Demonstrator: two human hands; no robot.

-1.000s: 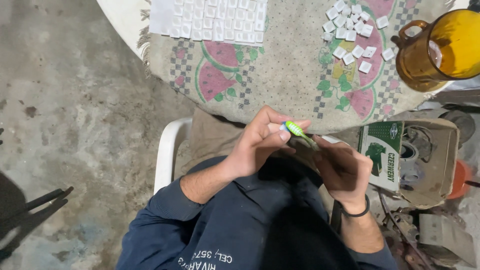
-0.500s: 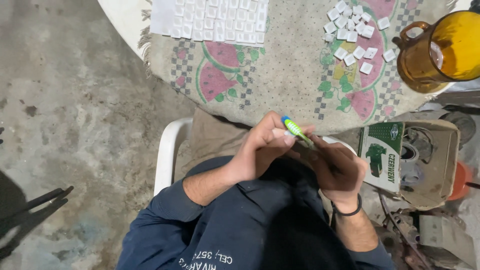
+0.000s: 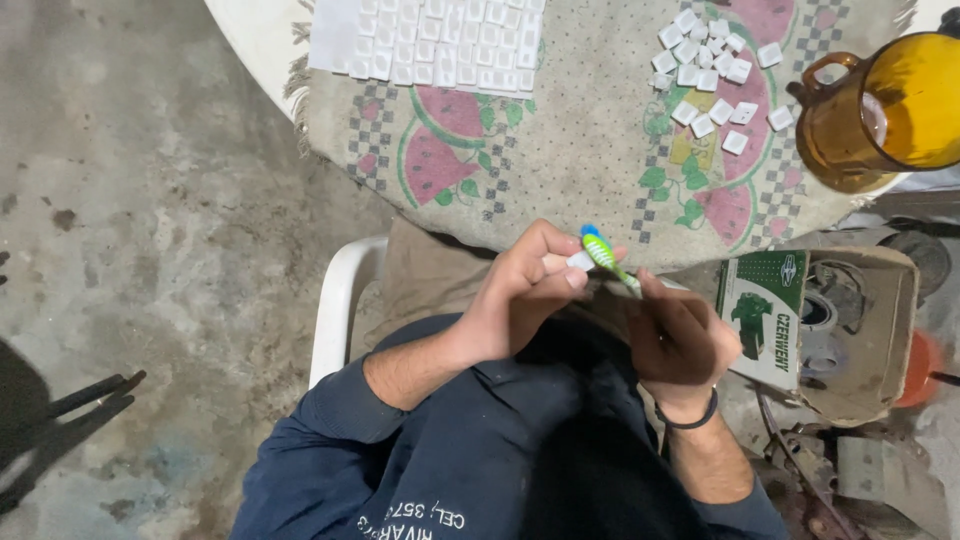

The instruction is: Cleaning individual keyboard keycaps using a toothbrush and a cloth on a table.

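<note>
Two hands meet just below the near edge of the round worktop (image 3: 600, 215), which serves as the landmark for everything else. Far to the left of the worktop lies bare concrete floor (image 3: 150, 200), stained and grey, with a dark shadow at its lower left corner. On the worktop's left part, at the far edge, sits a white sheet of small square pieces (image 3: 430, 40) set in rows, resting on a patterned cloth (image 3: 560, 150) printed with watermelon slices. Just below the worktop's left side, the white arm of a plastic chair (image 3: 340, 300) shows beside the person's lap.

Below the worktop's middle, the left hand (image 3: 520, 300) has its grip pinched on a small white square piece (image 3: 578, 261), thumb and fingertips pressed onto it. Touching that piece is the head of a green and blue toothbrush (image 3: 603, 252), tilted up to the left. The right hand (image 3: 680, 340), a little lower and to the right, has its grip curled tight around the toothbrush handle; a dark band circles its wrist.

On the worktop's right part lies a loose scatter of white square pieces (image 3: 710, 75). At its right edge stands an amber glass jug (image 3: 880, 110). Below that edge, on the floor, an open cardboard box (image 3: 850, 330) holds a green and white carton (image 3: 765, 315).
</note>
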